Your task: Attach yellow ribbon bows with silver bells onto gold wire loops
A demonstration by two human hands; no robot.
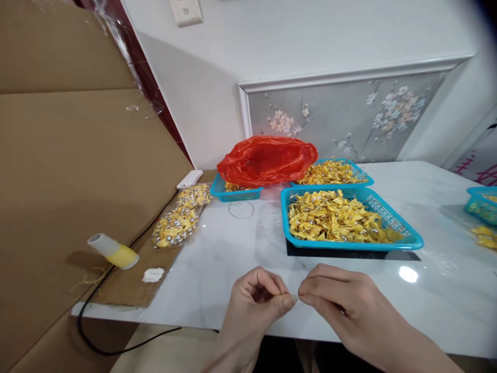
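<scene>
Marble-look table (217,259) | L hand (252,300) & R hand (341,305) pinched, tips touching

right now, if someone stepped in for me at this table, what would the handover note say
Left hand: thumb and fingers pinched shut at the near table edge; whatever it pinches is too small to make out.
Right hand: pinched the same way, fingertips almost meeting the left's.
Things: nearest blue basket straight ahead, full of folded gold pieces; a second full basket behind it; red plastic bag over a third; clear packet of gold pieces lying at left.
Done: many folded pieces fill the baskets.
Left: cannot tell from this view.
</scene>
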